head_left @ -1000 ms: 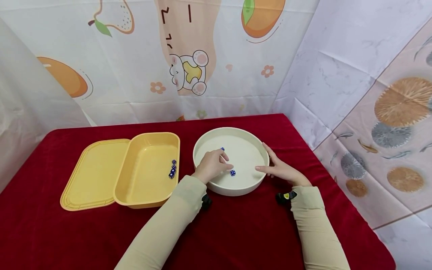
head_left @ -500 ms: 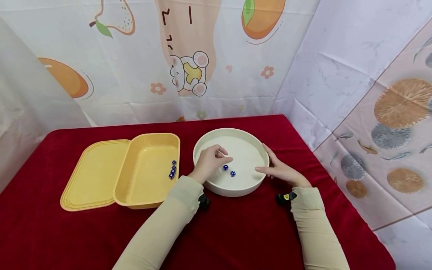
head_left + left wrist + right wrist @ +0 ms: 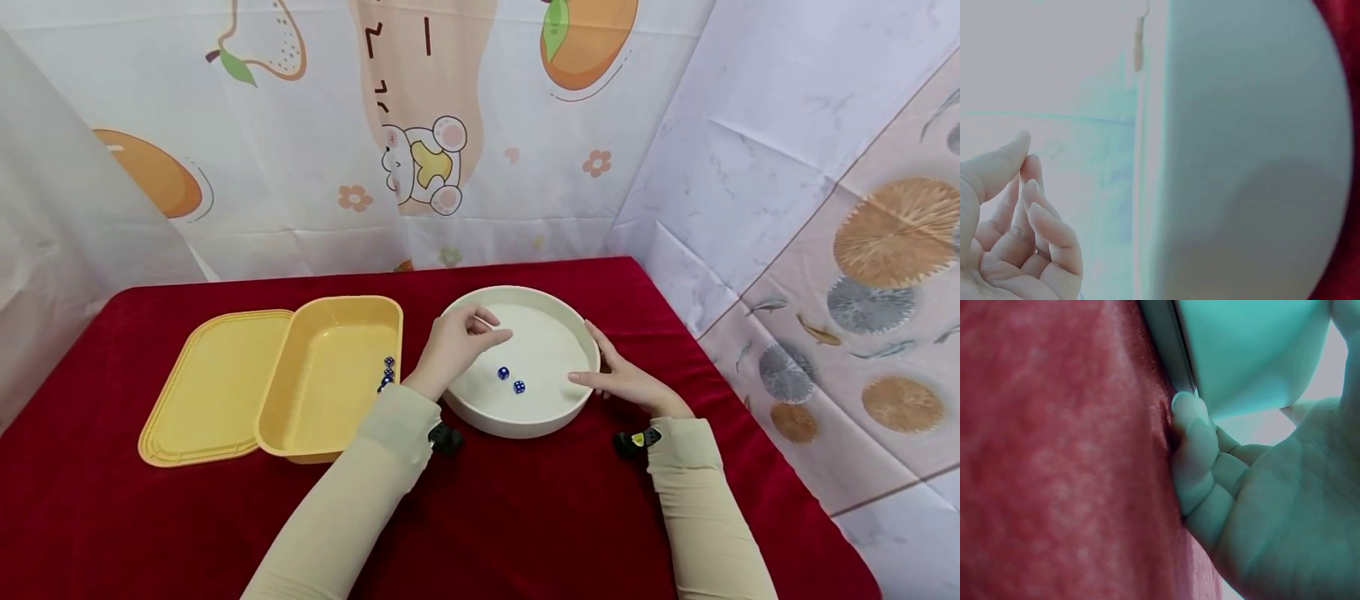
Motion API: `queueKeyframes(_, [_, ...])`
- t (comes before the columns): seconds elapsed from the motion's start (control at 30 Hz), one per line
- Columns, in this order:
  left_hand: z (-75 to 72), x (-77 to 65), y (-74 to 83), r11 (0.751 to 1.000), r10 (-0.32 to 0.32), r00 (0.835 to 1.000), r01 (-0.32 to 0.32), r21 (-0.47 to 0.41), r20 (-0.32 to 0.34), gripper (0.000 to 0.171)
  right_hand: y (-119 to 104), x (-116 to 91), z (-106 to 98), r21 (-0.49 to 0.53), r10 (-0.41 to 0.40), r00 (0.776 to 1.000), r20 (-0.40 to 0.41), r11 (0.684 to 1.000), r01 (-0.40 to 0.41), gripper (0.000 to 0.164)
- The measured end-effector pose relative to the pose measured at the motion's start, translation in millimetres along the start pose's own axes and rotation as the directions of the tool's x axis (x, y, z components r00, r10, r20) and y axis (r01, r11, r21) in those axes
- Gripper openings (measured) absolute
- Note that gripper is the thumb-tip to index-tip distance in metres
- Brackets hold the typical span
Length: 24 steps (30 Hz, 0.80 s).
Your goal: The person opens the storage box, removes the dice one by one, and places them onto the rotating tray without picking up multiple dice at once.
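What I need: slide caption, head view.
Left hand over, right hand gripping, a round white tray with two blue dice.

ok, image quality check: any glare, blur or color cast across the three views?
Head: evenly lit, blue dice sharp enough to show pips. Left wrist: upper left washed out beyond the left hand, soft rounded shadow on the white tray. Right wrist: red cloth blurry, green-blue cast over the right hand and white tray.

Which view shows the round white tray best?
The head view: it shows most of the white tray from above, two blue dice inside. The left wrist view has only a cropped part; the right wrist view, only a cropped part beside the right hand.
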<state>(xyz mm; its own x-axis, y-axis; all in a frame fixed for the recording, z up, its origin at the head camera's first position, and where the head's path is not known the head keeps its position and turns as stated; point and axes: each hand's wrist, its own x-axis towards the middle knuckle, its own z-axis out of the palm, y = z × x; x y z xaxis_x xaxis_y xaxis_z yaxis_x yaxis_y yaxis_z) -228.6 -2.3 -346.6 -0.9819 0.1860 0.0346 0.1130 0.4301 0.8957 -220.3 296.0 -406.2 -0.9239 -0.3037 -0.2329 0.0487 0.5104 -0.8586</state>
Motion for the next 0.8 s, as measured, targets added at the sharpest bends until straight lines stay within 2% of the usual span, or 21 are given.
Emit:
queueKeyframes(0.53, [-48.2,4.8,18.9,1.0,0.006,0.998,-0.005,0.005,-0.058,0.029,1,0,-1,-0.007,-0.001,1.0,-0.001,1.0,0.001,0.101])
queueKeyframes(0.8, [-72.5,8.3,12.8,0.999,-0.023,0.997,0.025,0.021,-0.067,0.033,2,1,0,-0.003,-0.011,1.0,-0.003,1.0,0.011,0.1])
